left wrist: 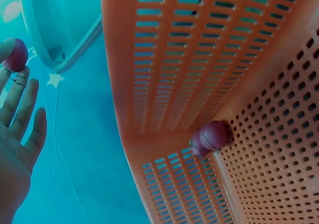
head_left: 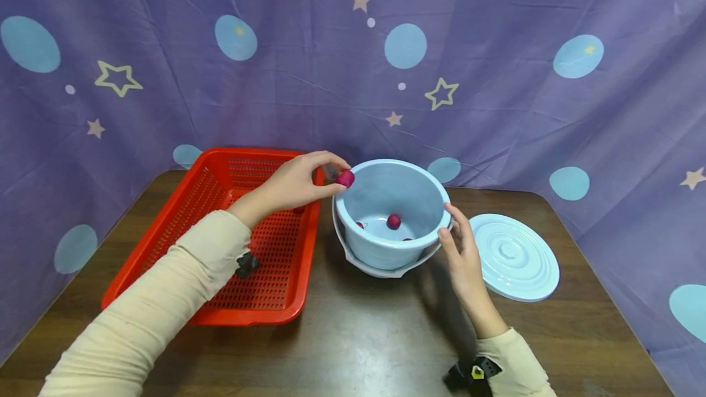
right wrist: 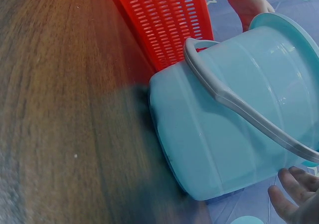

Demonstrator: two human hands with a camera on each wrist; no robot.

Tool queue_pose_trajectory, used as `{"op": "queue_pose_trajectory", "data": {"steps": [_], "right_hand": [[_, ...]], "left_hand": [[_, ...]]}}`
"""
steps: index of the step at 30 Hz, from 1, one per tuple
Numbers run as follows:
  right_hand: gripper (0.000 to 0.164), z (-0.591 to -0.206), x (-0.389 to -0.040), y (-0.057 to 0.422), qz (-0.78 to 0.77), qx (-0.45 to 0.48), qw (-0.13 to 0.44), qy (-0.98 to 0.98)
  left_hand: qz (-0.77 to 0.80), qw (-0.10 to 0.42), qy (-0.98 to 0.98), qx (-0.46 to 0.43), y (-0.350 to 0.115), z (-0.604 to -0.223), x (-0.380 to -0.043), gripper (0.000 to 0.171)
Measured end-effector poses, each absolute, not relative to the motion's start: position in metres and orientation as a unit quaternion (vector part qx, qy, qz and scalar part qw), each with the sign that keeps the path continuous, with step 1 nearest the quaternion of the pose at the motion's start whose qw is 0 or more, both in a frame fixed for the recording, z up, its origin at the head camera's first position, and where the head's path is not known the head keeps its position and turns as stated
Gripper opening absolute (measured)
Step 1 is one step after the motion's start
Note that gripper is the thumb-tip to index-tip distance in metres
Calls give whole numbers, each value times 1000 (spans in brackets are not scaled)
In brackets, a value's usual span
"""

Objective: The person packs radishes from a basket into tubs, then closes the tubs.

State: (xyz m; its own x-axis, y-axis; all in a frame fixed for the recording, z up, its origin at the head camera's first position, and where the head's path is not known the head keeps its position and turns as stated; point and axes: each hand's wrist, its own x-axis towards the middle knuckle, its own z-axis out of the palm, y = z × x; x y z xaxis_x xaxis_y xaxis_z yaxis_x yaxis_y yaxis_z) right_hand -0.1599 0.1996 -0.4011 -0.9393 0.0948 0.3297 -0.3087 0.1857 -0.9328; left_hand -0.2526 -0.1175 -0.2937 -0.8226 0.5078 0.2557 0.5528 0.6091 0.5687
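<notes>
My left hand [head_left: 300, 179] pinches a small round red radish [head_left: 345, 178] between thumb and fingers at the left rim of the light blue bucket [head_left: 380, 253]. In the left wrist view thin dark root strands trail from that radish [left wrist: 16, 56]. Inside the bucket, a radish [head_left: 393, 221] lies on the bottom, with parts of others near it. My right hand [head_left: 466, 259] rests its fingers against the bucket's right rim, extended and loosely bent. More radishes [left wrist: 214, 135] sit together in a corner of the red basket [head_left: 309, 262].
A light blue lid [head_left: 515, 256] lies flat on the wooden table [head_left: 358, 336], right of the bucket. The bucket's grey handle [right wrist: 234, 102] hangs down on its near side. Close behind the table hangs a purple curtain [head_left: 309, 60] with stars and dots.
</notes>
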Motion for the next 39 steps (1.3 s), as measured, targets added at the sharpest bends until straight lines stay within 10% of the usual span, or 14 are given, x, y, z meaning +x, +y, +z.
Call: {"op": "queue_pose_trajectory", "data": {"steps": [39], "right_hand": [[47,-403,-161,200,635,77,167,-750]], "left_hand": [[-327,47,-904,-272,-142,-313,-268,25]]}}
